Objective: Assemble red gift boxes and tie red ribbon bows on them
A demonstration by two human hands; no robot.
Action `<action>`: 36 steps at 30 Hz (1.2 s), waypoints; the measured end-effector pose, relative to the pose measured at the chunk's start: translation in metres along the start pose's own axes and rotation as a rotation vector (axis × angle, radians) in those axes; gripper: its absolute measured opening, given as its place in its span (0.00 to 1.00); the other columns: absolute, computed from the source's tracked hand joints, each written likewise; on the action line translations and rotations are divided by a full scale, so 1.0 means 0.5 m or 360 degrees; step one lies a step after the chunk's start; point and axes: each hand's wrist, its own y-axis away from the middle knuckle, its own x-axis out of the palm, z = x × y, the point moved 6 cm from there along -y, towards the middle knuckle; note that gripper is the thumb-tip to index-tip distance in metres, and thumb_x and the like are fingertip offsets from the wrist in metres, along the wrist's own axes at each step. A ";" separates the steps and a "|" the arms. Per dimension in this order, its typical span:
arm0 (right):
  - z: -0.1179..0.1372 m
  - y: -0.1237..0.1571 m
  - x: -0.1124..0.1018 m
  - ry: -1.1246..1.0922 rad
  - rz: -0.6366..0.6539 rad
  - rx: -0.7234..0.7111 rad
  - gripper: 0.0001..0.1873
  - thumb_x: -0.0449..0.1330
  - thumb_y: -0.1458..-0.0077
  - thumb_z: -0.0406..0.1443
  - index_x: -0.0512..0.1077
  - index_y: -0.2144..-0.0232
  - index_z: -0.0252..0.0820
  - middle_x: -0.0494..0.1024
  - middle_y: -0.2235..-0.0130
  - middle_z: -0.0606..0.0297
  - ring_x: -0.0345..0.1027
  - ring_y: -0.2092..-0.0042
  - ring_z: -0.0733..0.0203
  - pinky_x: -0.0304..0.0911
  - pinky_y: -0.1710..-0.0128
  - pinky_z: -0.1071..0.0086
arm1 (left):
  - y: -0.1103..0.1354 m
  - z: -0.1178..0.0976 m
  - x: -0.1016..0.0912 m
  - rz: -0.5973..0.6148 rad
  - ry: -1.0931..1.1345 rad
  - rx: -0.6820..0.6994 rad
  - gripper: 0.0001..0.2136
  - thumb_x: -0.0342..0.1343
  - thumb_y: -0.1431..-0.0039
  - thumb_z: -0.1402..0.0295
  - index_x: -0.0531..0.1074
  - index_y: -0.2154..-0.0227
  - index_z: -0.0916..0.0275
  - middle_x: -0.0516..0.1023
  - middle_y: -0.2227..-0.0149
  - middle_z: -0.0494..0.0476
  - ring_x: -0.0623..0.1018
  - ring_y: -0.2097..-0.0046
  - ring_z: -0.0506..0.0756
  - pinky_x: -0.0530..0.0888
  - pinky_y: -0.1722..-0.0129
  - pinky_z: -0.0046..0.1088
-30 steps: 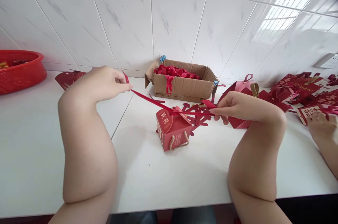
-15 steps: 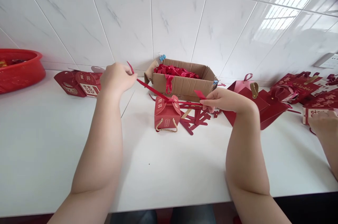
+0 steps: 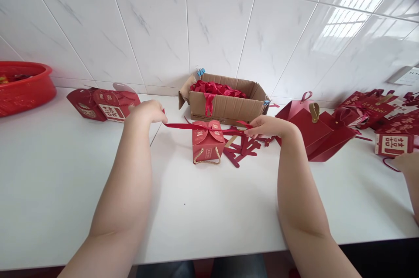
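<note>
On either side of the red box (image 3: 208, 143), left hand (image 3: 149, 111) and right hand (image 3: 266, 126) pinch a red ribbon (image 3: 180, 126).

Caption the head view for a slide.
Left hand and right hand hold a red ribbon across a small red box.

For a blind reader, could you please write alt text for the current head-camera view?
A person's left hand and right hand hold a narrow red ribbon across the top of a small rope-handled red cardboard box on a white table. Behind stands an open brown cardboard carton of red ribbons.
</note>
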 end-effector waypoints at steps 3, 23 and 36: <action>0.021 0.011 -0.021 -0.0041 -0.0248 -0.0226 0.17 0.62 0.50 0.49 0.77 0.65 0.44 0.79 0.61 0.62 0.71 0.64 0.60 0.64 0.68 0.67 | 0.020 -0.013 -0.018 -0.0155 -0.0087 -0.0153 0.36 0.62 0.56 0.60 0.61 0.41 0.59 0.65 0.40 0.69 0.62 0.38 0.73 0.67 0.48 0.45; 0.175 -0.014 0.085 0.0129 -0.0345 -0.0811 0.12 0.59 0.46 0.41 0.79 0.60 0.49 0.75 0.54 0.65 0.69 0.60 0.62 0.63 0.67 0.71 | 0.105 -0.176 0.030 0.0548 -0.0024 0.0651 0.19 0.57 0.55 0.50 0.70 0.62 0.55 0.76 0.55 0.57 0.75 0.60 0.60 0.67 0.70 0.31; 0.190 -0.014 0.072 0.0104 -0.0618 -0.0969 0.05 0.59 0.49 0.30 0.76 0.72 0.41 0.78 0.67 0.65 0.67 0.67 0.65 0.60 0.68 0.72 | 0.095 -0.173 0.038 0.0569 0.0081 0.0675 0.14 0.55 0.52 0.52 0.69 0.76 0.58 0.68 0.74 0.54 0.63 0.75 0.52 0.55 0.74 0.31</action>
